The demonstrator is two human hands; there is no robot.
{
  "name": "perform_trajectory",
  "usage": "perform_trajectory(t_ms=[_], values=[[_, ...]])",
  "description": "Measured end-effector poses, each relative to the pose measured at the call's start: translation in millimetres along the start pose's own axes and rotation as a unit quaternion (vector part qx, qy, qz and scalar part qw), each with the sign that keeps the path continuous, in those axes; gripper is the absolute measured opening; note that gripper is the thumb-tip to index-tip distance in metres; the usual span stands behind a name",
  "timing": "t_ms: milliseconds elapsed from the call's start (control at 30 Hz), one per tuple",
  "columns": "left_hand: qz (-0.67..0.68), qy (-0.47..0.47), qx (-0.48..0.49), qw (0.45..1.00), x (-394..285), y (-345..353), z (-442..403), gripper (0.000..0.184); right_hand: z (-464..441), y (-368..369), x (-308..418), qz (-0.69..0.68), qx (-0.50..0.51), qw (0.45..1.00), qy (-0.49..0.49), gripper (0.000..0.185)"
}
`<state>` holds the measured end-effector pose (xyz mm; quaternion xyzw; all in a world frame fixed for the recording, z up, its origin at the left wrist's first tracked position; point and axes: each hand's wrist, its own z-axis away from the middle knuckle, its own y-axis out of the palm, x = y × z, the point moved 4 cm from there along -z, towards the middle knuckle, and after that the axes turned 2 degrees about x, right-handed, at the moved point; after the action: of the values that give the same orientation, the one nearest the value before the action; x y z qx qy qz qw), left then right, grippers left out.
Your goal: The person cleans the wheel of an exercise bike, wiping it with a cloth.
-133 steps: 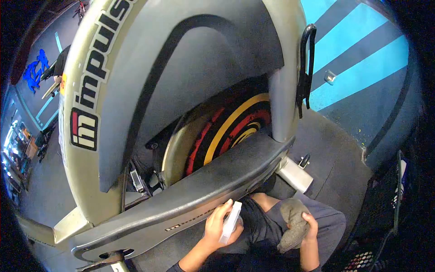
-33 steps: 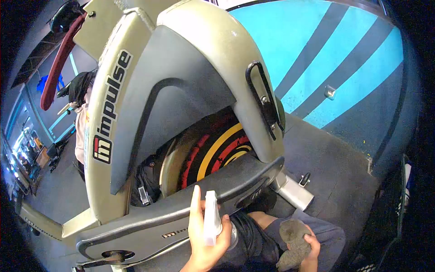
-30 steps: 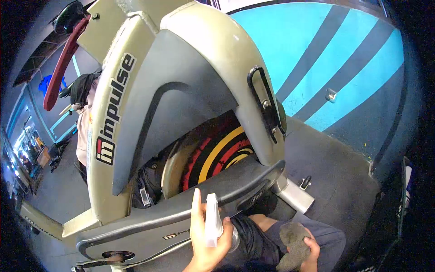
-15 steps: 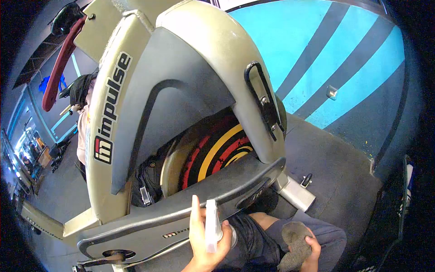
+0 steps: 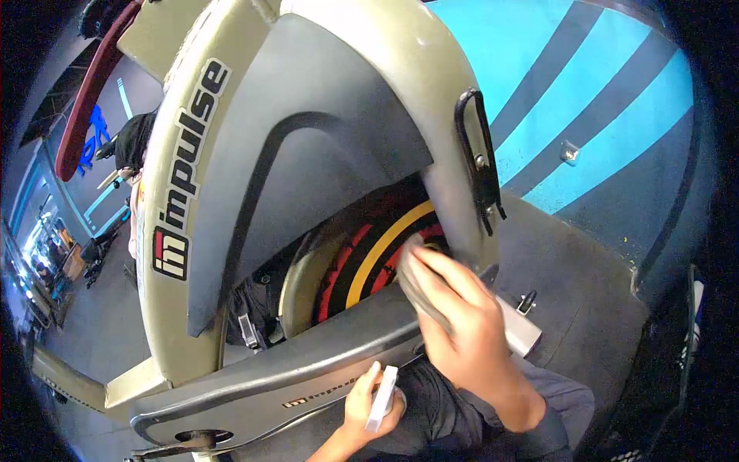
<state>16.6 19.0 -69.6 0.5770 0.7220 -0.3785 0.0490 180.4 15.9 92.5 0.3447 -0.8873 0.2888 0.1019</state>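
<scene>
In the lower middle of the head view, my left hand (image 5: 362, 404) is closed around what looks like a white spray bottle (image 5: 382, 399), its narrow top showing above my fingers. My right hand (image 5: 462, 316), reaching forward and slightly blurred, holds a grey-brown cloth (image 5: 416, 281) under its fingers. The cloth is in front of the red, yellow and black flywheel disc (image 5: 377, 254), near the rear frame post; I cannot tell if it touches. Around both hands stands an exercise bike (image 5: 175, 177) marked "impulse", with a grey lower guard (image 5: 308, 377).
A black bracket (image 5: 479, 158) sticks out from the bike's curved frame. A stabiliser foot (image 5: 519, 327) rests on the dark floor. Behind is a blue and grey striped wall (image 5: 531, 100) with a socket (image 5: 570, 152). Another person (image 5: 137, 204) is partly visible behind the frame at left.
My right hand has risen from beside my leg to the flywheel, carrying the cloth. My left hand has dropped slightly with the bottle. The view has shifted a little closer to the bike.
</scene>
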Motion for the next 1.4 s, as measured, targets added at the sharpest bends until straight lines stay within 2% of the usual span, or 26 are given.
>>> perform_trajectory(t_ms=[100,167,200,333,533,600,833,1033,1233,1400], values=[[-0.005,0.008,-0.002,1.000,-1.4,-1.8,-1.1,0.067,-26.7,31.3,-11.1,0.038,-0.047,0.998,-0.016,0.043],[-0.007,0.017,-0.010,1.000,-1.4,-1.8,-1.7,0.068,-34.2,43.5,-15.1,0.072,-0.044,0.994,0.066,0.041],[-0.012,0.017,-0.011,1.000,-1.7,-1.9,-1.8,0.068,-33.2,47.7,-10.5,0.097,-0.026,0.992,0.074,0.045],[-0.056,0.027,-0.007,0.998,-5.7,-2.7,-4.2,0.067,-22.5,71.2,4.5,0.121,-0.033,0.992,-0.004,0.052],[-0.023,0.013,0.002,1.000,-2.3,-4.4,-1.7,0.059,-23.2,86.2,12.6,0.151,0.002,0.988,0.038,0.059],[-0.025,0.010,0.007,1.000,-2.1,-4.6,-2.4,0.058,-25.1,88.7,12.5,0.189,0.005,0.981,0.030,0.062],[-0.021,0.031,-0.011,0.999,-4.7,-4.5,-7.4,0.064,-25.6,82.6,8.4,0.188,0.007,0.982,0.001,0.062],[-0.012,0.029,-0.002,1.000,-1.5,-2.7,-5.9,0.068,-26.9,78.9,5.1,0.187,0.035,0.981,0.032,0.061],[-0.014,0.037,-0.014,0.999,-1.4,-3.9,-5.4,0.068,-29.1,80.0,-2.9,0.222,-0.016,0.975,0.016,0.060],[-0.011,0.042,-0.010,0.999,0.8,-2.5,-2.6,0.068,-33.9,71.5,-12.5,0.199,-0.007,0.979,0.040,0.055]])
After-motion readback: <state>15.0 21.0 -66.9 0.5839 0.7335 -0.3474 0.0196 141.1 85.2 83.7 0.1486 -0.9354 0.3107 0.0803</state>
